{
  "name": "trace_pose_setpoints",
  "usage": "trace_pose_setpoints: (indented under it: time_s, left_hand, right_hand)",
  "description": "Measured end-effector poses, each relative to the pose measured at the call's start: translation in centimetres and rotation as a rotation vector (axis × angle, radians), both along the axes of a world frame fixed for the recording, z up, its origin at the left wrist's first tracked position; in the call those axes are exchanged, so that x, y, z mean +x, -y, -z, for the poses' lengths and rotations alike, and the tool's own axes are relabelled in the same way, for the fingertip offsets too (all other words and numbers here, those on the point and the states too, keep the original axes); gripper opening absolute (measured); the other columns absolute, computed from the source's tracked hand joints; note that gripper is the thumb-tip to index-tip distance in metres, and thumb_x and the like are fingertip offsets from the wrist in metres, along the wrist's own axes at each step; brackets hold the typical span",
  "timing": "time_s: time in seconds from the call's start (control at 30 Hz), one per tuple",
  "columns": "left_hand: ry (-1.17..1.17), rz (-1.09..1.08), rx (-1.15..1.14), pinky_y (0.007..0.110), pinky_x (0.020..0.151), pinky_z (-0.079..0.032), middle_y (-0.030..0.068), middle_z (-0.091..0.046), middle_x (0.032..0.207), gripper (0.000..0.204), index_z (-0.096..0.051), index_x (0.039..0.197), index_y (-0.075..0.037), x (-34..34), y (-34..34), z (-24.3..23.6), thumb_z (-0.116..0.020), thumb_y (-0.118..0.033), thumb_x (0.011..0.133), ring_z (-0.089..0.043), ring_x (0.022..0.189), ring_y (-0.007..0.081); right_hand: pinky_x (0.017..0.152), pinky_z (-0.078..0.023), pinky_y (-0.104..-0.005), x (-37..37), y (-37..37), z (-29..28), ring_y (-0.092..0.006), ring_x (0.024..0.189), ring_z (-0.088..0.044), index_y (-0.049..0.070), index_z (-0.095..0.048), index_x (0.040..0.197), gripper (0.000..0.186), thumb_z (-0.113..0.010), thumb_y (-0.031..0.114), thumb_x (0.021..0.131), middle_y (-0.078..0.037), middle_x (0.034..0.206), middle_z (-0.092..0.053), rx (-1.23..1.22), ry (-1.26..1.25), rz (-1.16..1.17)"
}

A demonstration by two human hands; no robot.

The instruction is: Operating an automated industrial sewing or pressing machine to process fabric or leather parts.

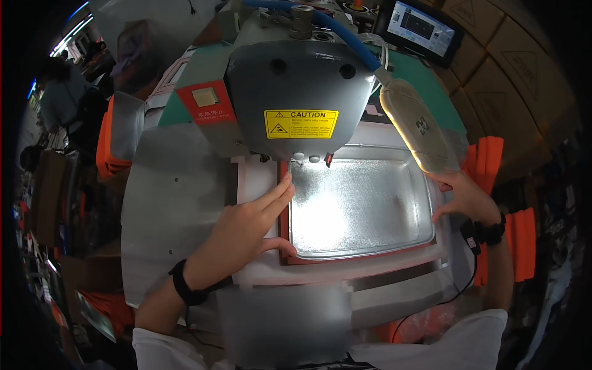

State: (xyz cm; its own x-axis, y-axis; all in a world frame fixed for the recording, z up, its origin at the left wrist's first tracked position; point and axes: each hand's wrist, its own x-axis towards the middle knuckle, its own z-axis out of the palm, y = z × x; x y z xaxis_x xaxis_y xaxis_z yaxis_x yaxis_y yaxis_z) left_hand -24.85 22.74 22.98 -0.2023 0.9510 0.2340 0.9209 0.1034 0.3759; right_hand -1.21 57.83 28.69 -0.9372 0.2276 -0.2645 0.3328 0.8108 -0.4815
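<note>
A shiny silver rectangular panel with rounded corners and a raised rim, like a shallow tray (364,206), lies under the head of a grey machine (290,86). My left hand (253,225) is at its left side, fingers stretched out along the edge and thumb spread to the near left corner. At the right side is my right hand (465,197), thumb and fingers apart, by the panel's rim. An orange-red border (364,254) shows around the panel, set in a pale frame (265,268). An oval lit lamp (416,126) hangs over the far right corner, hiding part of it.
A red emergency stop box (206,102) sits on the machine's left side. Orange-edged pieces stand stacked at left (114,135) and right (524,243). A screen (419,31) and cardboard boxes (505,68) are at the back right. A cable (472,277) hangs by my right wrist.
</note>
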Motion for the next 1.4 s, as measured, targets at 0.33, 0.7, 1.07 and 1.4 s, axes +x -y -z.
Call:
trace_pose_setpoints:
  time_s: [0.33,0.7,1.07,1.4]
  left_hand:
    - [0.074,-0.05,-0.047,0.036,0.089,-0.05,0.0167,-0.037,0.145,0.092,-0.034,0.14,0.0,-0.7,-0.5,0.6,-0.072,-0.045,0.07,-0.057,0.11,0.0306]
    - [-0.077,-0.074,-0.096,0.05,0.111,-0.024,0.0263,-0.038,0.135,0.079,-0.024,0.138,0.006,-1.3,-2.3,2.4,-0.058,-0.041,0.085,-0.035,0.129,0.0405]
    - [-0.167,-0.089,-0.17,0.046,0.097,-0.037,0.0225,-0.058,0.106,0.055,-0.051,0.115,0.006,-3.2,-1.7,2.7,-0.051,-0.043,0.09,-0.052,0.109,0.0376]
    - [-0.145,-0.012,-0.3,0.039,0.089,-0.046,0.011,-0.059,0.115,0.03,-0.058,0.12,-0.014,-5.1,-0.2,4.5,-0.05,-0.027,0.094,-0.058,0.106,0.0278]
  right_hand:
    - [0.076,-0.041,-0.0308,-2.0,-1.1,-0.8,-0.021,0.079,-0.041,0.005,-0.042,0.139,0.108,-0.09,0.029,0.046,-0.006,0.084,-0.042,0.205,-0.014,-0.086]
    - [0.068,-0.038,-0.0357,-4.2,-2.8,-1.8,-0.025,0.073,-0.042,-0.001,-0.061,0.093,0.071,-0.091,0.033,0.04,-0.008,0.069,-0.044,0.244,-0.051,-0.145]
    - [0.067,-0.041,-0.0341,-5.1,-3.1,-1.2,-0.0238,0.072,-0.046,0.005,-0.048,0.134,0.098,-0.088,0.02,0.046,-0.011,0.075,-0.048,0.252,-0.038,-0.093]
    - [0.066,-0.043,-0.0314,-5.4,-2.5,-1.6,-0.0206,0.071,-0.047,0.002,-0.05,0.132,0.103,-0.091,0.026,0.04,-0.008,0.075,-0.045,0.185,-0.071,-0.01]
